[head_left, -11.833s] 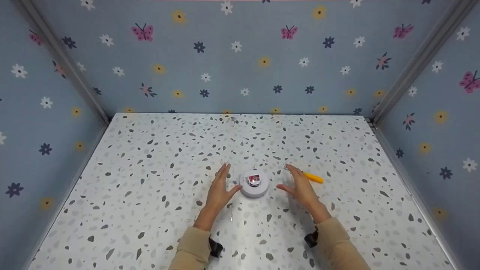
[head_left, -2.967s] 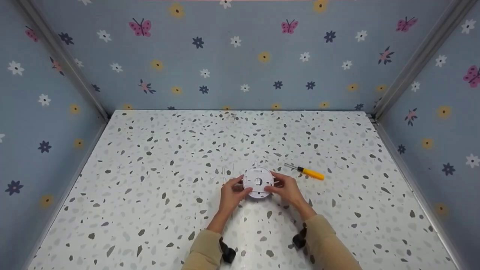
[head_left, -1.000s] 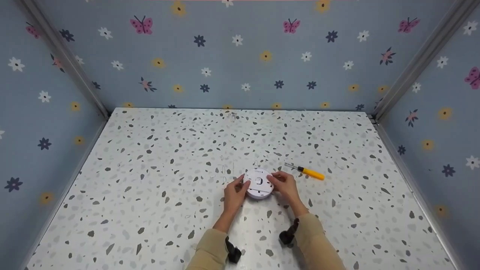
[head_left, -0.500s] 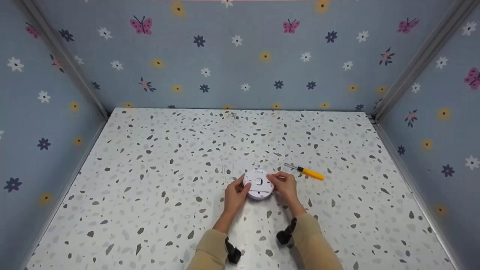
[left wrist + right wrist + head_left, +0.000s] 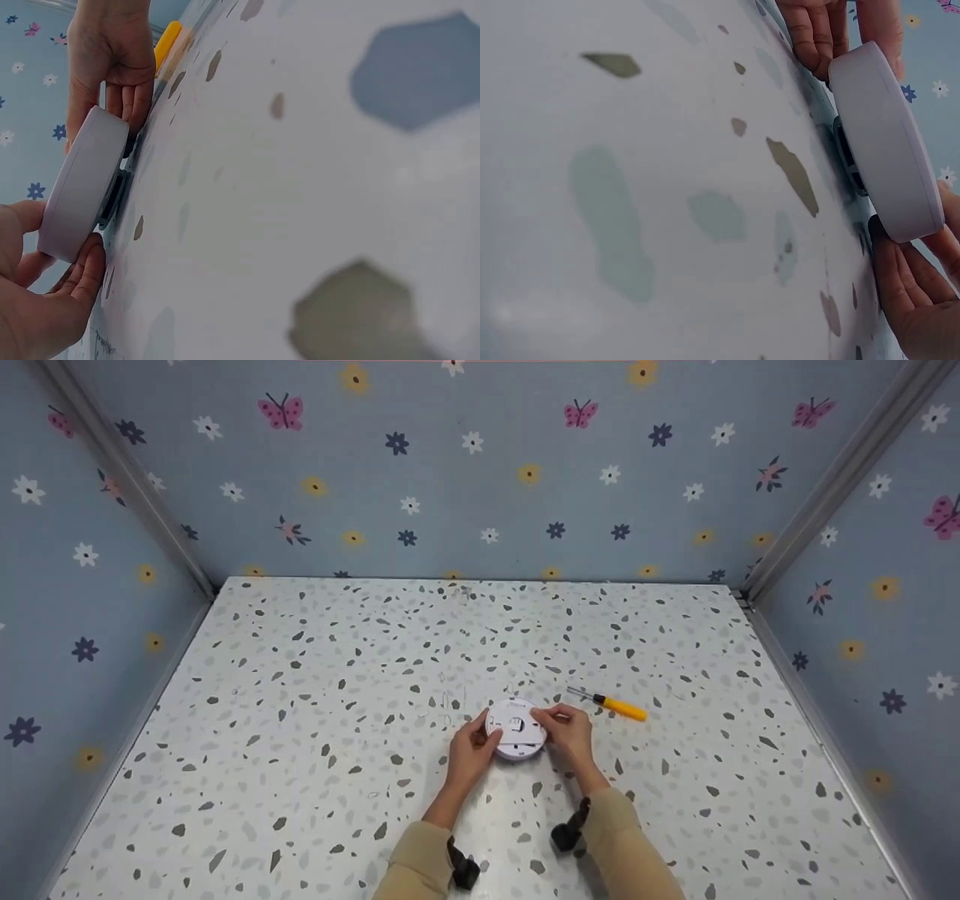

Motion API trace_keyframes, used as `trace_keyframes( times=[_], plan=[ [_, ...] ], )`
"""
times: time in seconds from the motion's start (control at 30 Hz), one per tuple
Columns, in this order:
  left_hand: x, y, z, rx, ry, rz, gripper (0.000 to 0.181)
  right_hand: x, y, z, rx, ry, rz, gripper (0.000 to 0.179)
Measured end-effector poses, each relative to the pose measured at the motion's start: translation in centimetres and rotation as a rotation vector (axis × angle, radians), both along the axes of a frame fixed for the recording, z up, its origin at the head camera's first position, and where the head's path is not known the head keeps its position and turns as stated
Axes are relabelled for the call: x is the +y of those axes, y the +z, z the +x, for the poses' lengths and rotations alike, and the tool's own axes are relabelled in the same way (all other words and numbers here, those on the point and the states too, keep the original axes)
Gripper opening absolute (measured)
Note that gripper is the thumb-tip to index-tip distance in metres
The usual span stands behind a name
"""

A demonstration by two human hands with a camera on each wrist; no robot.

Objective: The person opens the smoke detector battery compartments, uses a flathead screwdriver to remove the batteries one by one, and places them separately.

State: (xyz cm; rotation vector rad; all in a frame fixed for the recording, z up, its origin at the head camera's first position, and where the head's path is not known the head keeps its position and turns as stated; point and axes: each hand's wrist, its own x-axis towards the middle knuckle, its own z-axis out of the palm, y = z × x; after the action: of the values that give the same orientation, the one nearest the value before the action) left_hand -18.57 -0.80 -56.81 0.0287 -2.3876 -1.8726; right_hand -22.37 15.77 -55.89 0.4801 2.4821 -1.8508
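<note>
flipped over since earlier, the disc (image 5: 516, 736) is pinched by the fingers (image 5: 892, 271) of left hand (image 5: 469, 751) and right hand (image 5: 571, 735); uneven pressure could make it slip.

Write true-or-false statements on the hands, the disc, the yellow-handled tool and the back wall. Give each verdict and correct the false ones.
1. The left hand and right hand both hold the white disc. True.
2. The yellow-handled tool lies on the speckled table. True.
3. The right hand grips that tool. False: it grips the white disc.
4. The back wall shows flowers and butterflies. True.
5. The tool touches the disc. False: they lie apart.
</note>
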Motion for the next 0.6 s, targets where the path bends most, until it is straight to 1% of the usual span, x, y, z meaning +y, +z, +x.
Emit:
trace_keyframes(
  times=[0.17, 0.37, 0.6],
  plan=[
    [-0.01, 0.07, 0.1, 0.001, 0.008, -0.026, 0.044, -0.19, -0.15, 0.05, 0.016, 0.004, 0.019, 0.022],
    [-0.1, 0.11, 0.12, 0.028, 0.024, -0.043, 0.042, -0.43, -0.13, 0.23, 0.022, 0.022, 0.045, 0.026],
    [-0.14, 0.09, 0.1, 0.053, 0.02, -0.079, 0.042, -0.23, 0.07, 0.32, 0.029, 0.08, 0.109, 0.028]
  ],
)
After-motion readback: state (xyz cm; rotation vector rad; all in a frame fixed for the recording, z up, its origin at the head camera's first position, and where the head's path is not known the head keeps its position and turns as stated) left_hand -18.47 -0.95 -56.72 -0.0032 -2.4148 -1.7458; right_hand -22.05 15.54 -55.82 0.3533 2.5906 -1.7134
